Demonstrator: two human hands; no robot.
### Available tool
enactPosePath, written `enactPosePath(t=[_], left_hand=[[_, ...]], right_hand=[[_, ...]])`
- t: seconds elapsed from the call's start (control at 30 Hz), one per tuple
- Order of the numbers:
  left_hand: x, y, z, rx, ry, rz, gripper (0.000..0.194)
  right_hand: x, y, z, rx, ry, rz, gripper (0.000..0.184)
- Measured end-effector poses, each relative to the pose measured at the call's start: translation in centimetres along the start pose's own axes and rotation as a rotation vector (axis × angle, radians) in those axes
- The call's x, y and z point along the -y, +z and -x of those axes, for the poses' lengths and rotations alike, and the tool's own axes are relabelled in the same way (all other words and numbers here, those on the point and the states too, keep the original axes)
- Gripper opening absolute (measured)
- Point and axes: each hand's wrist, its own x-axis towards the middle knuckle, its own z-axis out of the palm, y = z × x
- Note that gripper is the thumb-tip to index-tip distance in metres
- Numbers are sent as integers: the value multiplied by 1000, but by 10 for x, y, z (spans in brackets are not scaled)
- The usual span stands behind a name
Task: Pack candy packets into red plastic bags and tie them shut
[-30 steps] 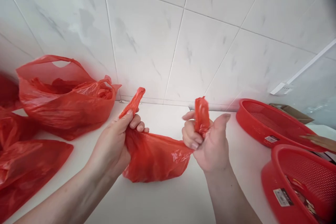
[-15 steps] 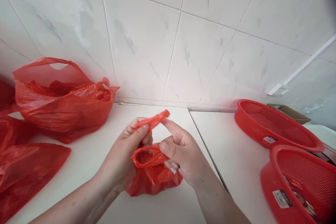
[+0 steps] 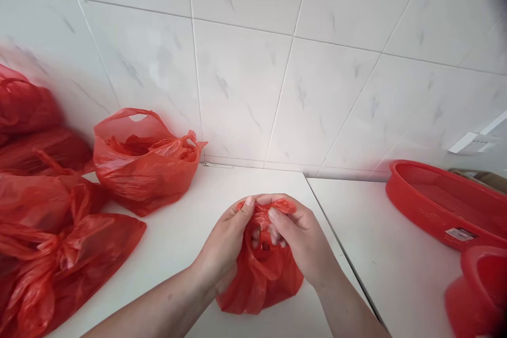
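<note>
A small red plastic bag (image 3: 259, 280) sits on the white counter (image 3: 178, 237) in front of me. My left hand (image 3: 224, 245) and my right hand (image 3: 301, 240) meet over its top, fingers pinched on the bag's twisted handles, which form a small loop between the fingertips. Both hands are closed on the plastic. What the bag holds is hidden.
An open red bag (image 3: 144, 161) stands by the tiled wall at the left. Several tied red bags (image 3: 51, 243) lie along the left edge. A red plastic basket (image 3: 447, 203) and part of a second (image 3: 481, 296) sit at the right. A seam splits the counter.
My hands came together from holding the two handles apart, crossed them, and now press them into a knot on top of the bag. The view shifted, showing more bags at the left.
</note>
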Motion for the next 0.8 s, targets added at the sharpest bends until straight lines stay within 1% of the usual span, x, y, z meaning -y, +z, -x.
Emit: enactPosePath(t=[0.1,0.13,0.17,0.23,0.27,0.33,0.43,0.5,0.57,0.67,0.73,0.8], left_hand=[[-4,-1,-3,-20,-25,62,39],[-5,-1,-4,-36,-21,75,39],[-6,-1,-3,-60,-9,80,40],[-7,-1,-1,-93,34,55,43],[-7,-1,0,-100,64,12,43],[-6,-2,0,-108,151,-140,41],[-2,-4,-1,-122,374,-406,32],[2,-6,-3,-100,549,-581,29],[6,-9,-5,-94,741,-793,30],[8,-13,-5,-181,1019,-1062,35],[5,-16,-5,-227,1133,-1131,35],[1,-20,-6,-217,1202,-1171,29]], right_hand=[[7,-6,5,152,-12,2,45],[8,-7,5,174,4,29,48],[9,-7,5,169,21,62,46],[7,-5,3,94,52,138,31],[5,-2,2,37,58,182,29],[-2,3,-1,-101,30,299,33],[-11,7,-4,-275,-77,469,24],[-14,4,-5,-320,-84,517,18],[-12,0,-5,-297,-38,455,21],[-3,-9,-3,-156,41,189,28],[3,-14,-1,-50,77,-4,26],[5,-18,-1,-3,89,-136,26]])
